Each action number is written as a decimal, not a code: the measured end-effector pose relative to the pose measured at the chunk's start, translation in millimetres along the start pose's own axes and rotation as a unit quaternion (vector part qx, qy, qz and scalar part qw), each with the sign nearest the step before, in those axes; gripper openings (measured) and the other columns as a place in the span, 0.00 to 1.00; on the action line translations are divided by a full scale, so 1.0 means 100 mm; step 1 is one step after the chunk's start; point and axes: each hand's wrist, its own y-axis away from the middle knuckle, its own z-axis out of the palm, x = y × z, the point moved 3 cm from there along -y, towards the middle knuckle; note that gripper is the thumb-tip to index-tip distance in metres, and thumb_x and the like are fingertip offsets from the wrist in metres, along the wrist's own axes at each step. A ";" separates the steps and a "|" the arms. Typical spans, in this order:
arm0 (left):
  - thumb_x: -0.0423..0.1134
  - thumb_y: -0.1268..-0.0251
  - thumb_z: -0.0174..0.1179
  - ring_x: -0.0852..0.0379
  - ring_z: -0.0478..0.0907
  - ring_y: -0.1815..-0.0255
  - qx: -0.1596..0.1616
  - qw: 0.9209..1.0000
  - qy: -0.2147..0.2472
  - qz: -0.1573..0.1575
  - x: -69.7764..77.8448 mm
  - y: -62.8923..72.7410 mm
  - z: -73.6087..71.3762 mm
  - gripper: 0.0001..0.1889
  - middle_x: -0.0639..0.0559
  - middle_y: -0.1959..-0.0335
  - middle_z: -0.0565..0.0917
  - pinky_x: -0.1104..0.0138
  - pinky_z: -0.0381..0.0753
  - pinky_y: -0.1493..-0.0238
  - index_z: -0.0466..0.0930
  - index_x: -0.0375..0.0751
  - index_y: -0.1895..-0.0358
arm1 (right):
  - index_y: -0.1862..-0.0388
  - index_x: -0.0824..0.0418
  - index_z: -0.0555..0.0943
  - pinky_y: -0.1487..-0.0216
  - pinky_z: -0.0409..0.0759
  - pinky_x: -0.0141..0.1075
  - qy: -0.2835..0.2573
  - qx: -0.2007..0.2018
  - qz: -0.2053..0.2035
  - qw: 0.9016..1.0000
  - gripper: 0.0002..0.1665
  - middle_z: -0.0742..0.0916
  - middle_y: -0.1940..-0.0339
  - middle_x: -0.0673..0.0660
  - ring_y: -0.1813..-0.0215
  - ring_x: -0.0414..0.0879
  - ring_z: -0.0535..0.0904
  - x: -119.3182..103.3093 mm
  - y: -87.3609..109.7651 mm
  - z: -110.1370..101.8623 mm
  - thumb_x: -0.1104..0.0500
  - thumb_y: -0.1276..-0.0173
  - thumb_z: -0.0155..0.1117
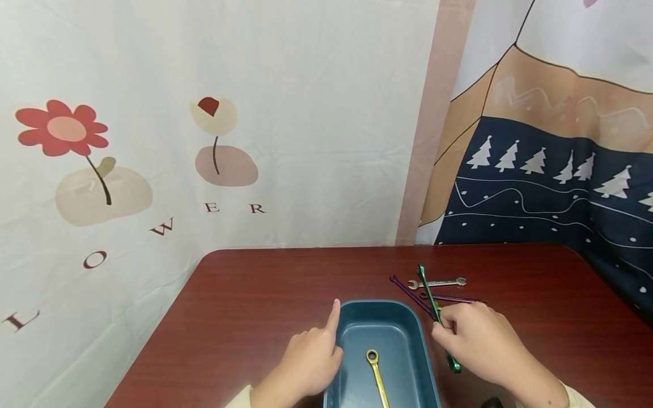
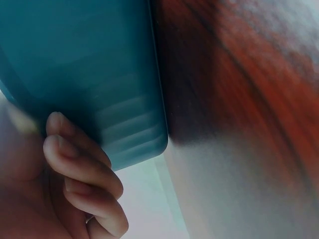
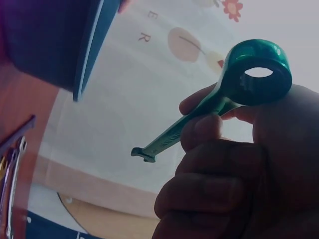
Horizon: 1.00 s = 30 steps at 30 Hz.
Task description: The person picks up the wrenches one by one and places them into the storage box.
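From my end, I have the right hand (image 1: 479,343) gripping a green wrench (image 1: 431,297) by its shank, fingers curled snugly round it with no gap to spare. I see it held up off the surface (image 1: 265,283), just beyond the right rim of the blue tray (image 1: 384,304); its open end points toward the far edge of the surface, and its ring end juts out below the hand, on the near side.

The left hand (image 1: 310,360) is at the tray's left rim, index finger straight and aimed at the tray's far left corner, the others bent beside the wall. Whether they actually grip the tray I cannot tell.

Inside the tray I get a yellow wrench (image 1: 378,378), its ring end toward the tray's far edge. Near the tray's far right corner, a silver wrench (image 1: 442,283) and two purple wrenches (image 1: 410,293) lie close together on the surface. Past the surface's far edge hangs a pale curtain (image 1: 326,113) printed with flowers and letters.
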 end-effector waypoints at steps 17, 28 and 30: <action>0.41 0.34 0.54 0.59 0.57 0.91 0.004 1.000 -0.005 0.002 0.00 -0.01 0.03 0.43 0.57 0.92 0.67 0.65 0.55 0.86 0.44 0.45 0.18 | 0.91 0.47 0.68 0.82 0.57 0.30 0.011 -0.030 -0.008 0.999 0.25 0.66 0.92 0.45 0.85 0.38 0.62 -0.18 0.10 0.17 0.55 0.38 0.68; 0.40 0.34 0.54 0.60 0.56 0.92 0.000 1.000 0.002 0.000 -0.01 -0.01 0.01 0.43 0.58 0.92 0.66 0.67 0.53 0.87 0.44 0.44 0.18 | 0.92 0.46 0.66 0.83 0.56 0.30 -0.013 -0.058 -0.075 0.995 0.26 0.63 0.92 0.41 0.85 0.34 0.60 -0.29 0.10 0.36 0.53 0.37 0.67; 0.40 0.34 0.54 0.60 0.56 0.92 -0.002 1.000 0.004 0.000 -0.01 -0.01 0.01 0.43 0.58 0.93 0.66 0.67 0.52 0.87 0.44 0.44 0.18 | 0.92 0.47 0.66 0.82 0.56 0.30 -0.016 -0.066 -0.083 0.994 0.26 0.62 0.92 0.41 0.85 0.35 0.60 -0.30 0.11 0.39 0.54 0.38 0.66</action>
